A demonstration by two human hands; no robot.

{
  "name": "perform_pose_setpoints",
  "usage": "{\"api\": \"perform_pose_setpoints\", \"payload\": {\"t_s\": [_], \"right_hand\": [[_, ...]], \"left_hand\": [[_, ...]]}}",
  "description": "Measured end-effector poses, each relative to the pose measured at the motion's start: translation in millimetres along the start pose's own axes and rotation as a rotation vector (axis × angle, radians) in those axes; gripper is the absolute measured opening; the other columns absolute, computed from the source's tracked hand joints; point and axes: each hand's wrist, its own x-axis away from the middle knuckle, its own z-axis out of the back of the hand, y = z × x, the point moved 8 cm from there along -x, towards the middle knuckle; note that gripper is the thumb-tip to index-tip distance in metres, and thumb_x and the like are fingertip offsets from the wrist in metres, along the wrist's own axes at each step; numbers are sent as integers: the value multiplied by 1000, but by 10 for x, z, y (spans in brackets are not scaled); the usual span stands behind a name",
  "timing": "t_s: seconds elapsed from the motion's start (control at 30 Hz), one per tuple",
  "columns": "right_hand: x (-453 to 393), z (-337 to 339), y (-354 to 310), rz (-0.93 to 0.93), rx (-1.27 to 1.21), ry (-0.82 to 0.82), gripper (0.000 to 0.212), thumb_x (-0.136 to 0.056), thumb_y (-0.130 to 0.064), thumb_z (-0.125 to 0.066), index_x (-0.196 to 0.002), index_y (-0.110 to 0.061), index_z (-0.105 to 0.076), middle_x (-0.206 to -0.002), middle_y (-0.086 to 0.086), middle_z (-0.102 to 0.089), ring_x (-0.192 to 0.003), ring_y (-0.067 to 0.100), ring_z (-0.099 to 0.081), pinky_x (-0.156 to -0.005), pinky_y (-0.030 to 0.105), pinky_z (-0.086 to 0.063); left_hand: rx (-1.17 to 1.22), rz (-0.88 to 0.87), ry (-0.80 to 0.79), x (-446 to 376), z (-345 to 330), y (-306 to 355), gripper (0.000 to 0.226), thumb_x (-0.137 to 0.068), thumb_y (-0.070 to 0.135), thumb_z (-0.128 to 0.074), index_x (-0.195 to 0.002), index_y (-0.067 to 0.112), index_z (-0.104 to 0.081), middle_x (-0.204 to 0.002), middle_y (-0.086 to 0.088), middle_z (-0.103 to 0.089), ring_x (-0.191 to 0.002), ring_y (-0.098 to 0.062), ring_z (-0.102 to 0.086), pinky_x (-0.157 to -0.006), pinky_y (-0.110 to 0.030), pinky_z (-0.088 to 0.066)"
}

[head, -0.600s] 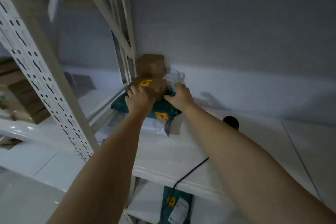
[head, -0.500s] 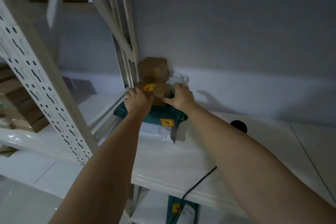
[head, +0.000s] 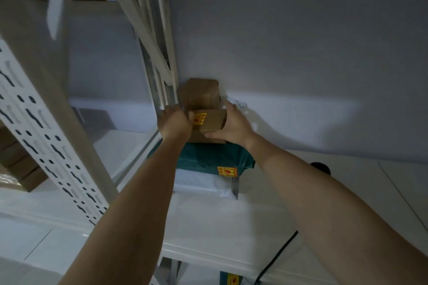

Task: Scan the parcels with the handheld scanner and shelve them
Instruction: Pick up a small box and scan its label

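In the head view, I see both my hands at the back left corner of the white metal shelf [head: 231, 227]. The left hand [head: 175, 124] and the right hand [head: 234, 125] grip the small brown cardboard box with a yellow and red sticker [head: 209, 122] from its two sides, fingers curled on it. This box sits on top of the dark green plastic mailer bag [head: 208, 157], which lies on a flat white plastic parcel [head: 203, 186]. Just behind it, a second plain brown cardboard box [head: 201, 93] stands against the grey back wall [head: 289, 53], beside the white upright post [head: 162, 58].

I judge that the shelving of this box is nearly finished: it seems to rest on the pile already, and only the release of both hands is left. At least four parcels are on this shelf now. A black round object [head: 320, 166] lies near the back edge of the shelf to the right, and a black cable [head: 278, 254] hangs over the front edge; it may be the scanner, but I cannot tell. Another green bag with a yellow sticker [head: 230, 279] shows on the level below. How many parcels remain to scan I cannot see.
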Motion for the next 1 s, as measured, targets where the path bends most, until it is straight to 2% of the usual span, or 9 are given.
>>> {"api": "perform_pose_setpoints", "payload": {"t_s": [0.1, 0.2, 0.27, 0.37, 0.6, 0.77, 0.87, 0.93, 1.0], "right_hand": [[107, 270, -101, 114, -17, 130, 113, -61, -43, -82, -149, -15, -16, -148, 9, -35, -134, 24, -35, -109, 34, -33], [211, 519, -210, 202, 43, 185, 114, -61, -44, -82, -149, -12, -15, -146, 11, -37, -132, 27, -36, -109, 38, -34], [268, 659, -273, 263, 132, 187, 119, -58, -53, -81, -148, -12, -16, -140, 11, -43, -125, 26, -41, -104, 36, -35], [403, 851, -398, 447, 419, 258, 116, -56, -59, -78, -145, -7, -26, -130, 12, -51, -116, 28, -49, -96, 33, -33], [870, 934, -321, 927, 1041, 359, 56, -78, -32, -57, -129, -8, -52, -116, 13, -65, -107, 30, -62, -97, 37, -31], [1207, 804, 34, 1072, 1241, 266, 57, -78, -13, -62, -132, -16, -44, -123, 10, -62, -116, 30, -57, -108, 43, -27], [1310, 698, 243, 1097, 1287, 203, 56, -80, -9, -61, -133, -17, -43, -124, 9, -62, -117, 28, -57, -108, 44, -32], [1387, 725, 372, 1079, 1256, 181, 58, -80, -16, -57, -136, -18, -40, -130, 11, -59, -123, 29, -51, -111, 46, -26], [1487, 899, 426, 972, 1034, 214, 61, -80, -31, -53, -138, -19, -35, -139, 15, -47, -131, 30, -40, -113, 46, -21]], "left_hand": [[89, 103, -132, 5, 106, 205, 59, -98, 48, -24, -126, 1, -46, -125, -20, -54, -113, -35, -54, -79, -36, -37], [299, 194, -409, 30, 23, 389, 76, -91, 61, -21, -136, 5, -45, -138, -16, -50, -124, -34, -49, -97, -38, -39], [576, 198, -545, 94, 26, 641, 67, -94, 54, -30, -141, 7, -40, -144, -16, -45, -129, -35, -45, -106, -45, -38], [792, 250, -676, 169, 50, 942, 52, -101, 36, -33, -139, 1, -40, -142, -19, -45, -128, -37, -46, -96, -41, -44], [935, 179, -1143, 486, -88, 1526, 60, -84, 56, -55, -112, 3, -55, -122, -19, -59, -103, -31, -62, -82, -39, -55], [970, 115, -1299, 769, -330, 1810, 57, -85, 57, -54, -117, 11, -60, -109, -11, -67, -97, -26, -65, -69, -39, -58], [892, 113, -1309, 927, -533, 1999, 43, -92, 50, -46, -104, 10, -59, -74, -11, -65, -73, -23, -58, -95, -44, -50], [881, 69, -1306, 1012, -561, 2103, 36, -94, 42, -45, -94, 8, -57, -80, -12, -60, -74, -23, -56, -90, -41, -50], [912, 34, -1303, 1009, -577, 2156, 37, -87, 37, -56, -108, 8, -58, -103, -13, -64, -93, -25, -60, -78, -38, -51]]}}
